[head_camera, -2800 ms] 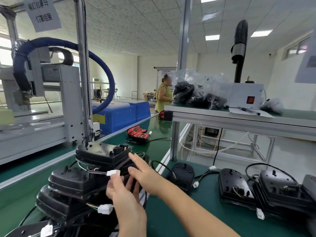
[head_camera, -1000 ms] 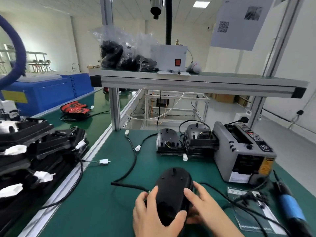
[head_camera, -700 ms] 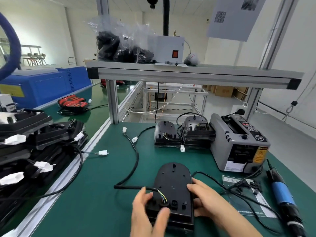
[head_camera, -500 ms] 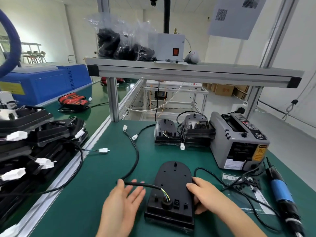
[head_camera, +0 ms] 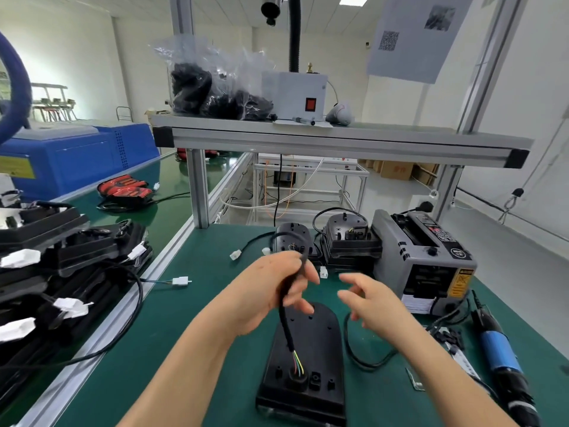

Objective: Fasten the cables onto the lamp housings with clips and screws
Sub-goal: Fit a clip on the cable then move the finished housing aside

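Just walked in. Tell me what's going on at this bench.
A person is working on a black lamp housing lying flat on the green bench. Their left hand grips the housing's black cable and holds it lifted above the housing, where its coloured wires enter near the bottom end. The right hand hovers open beside it, holding nothing. The blue screwdriver lies untouched at the right, and more housings are stacked at the left.

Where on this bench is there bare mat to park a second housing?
Bare green mat lies left of the lamp housing, bordered by the aluminium rail and the white connector, though the left forearm crosses it. Right of the housing is crowded: cable loop, electric screwdriver, tape dispenser.
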